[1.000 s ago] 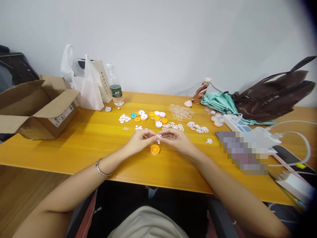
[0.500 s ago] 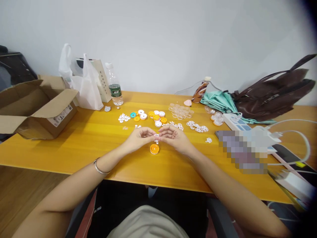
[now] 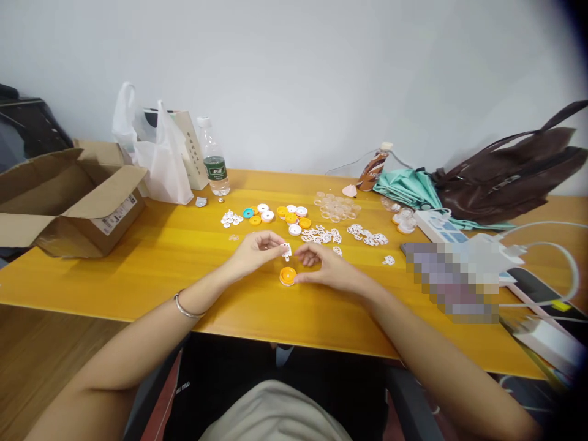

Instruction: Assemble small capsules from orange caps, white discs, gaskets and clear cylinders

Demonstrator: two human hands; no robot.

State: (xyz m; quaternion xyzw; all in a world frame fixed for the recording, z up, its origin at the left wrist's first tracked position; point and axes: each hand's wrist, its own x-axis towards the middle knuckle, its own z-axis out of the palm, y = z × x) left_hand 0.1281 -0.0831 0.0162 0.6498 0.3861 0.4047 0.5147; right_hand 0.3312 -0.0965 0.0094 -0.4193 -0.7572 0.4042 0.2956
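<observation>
My left hand (image 3: 260, 252) pinches a small white plastic piece with cut-outs (image 3: 286, 250) between thumb and fingertips, held a little above the table. My right hand (image 3: 327, 267) is off the piece, its thumb and curled fingers apart, the thumb tip beside the orange round cup-like part (image 3: 288, 275). That orange part lies below the white piece and has a pale lower edge. Behind the hands lies a cluster of orange and white discs (image 3: 291, 218), with flat white perforated pieces (image 3: 321, 234) in front of them.
Clear plastic rings (image 3: 337, 206), more white perforated pieces (image 3: 367, 234) and small white parts (image 3: 231, 218) lie on the table. An open cardboard box (image 3: 87, 202) and water bottle (image 3: 215, 160) stand left. A power strip (image 3: 441, 229), blurred-out object (image 3: 448, 282) and brown bag (image 3: 509, 174) are right.
My right hand has let go of the white piece and moved down and slightly right, its thumb now next to the orange part. My left hand still holds the piece, slightly farther left.
</observation>
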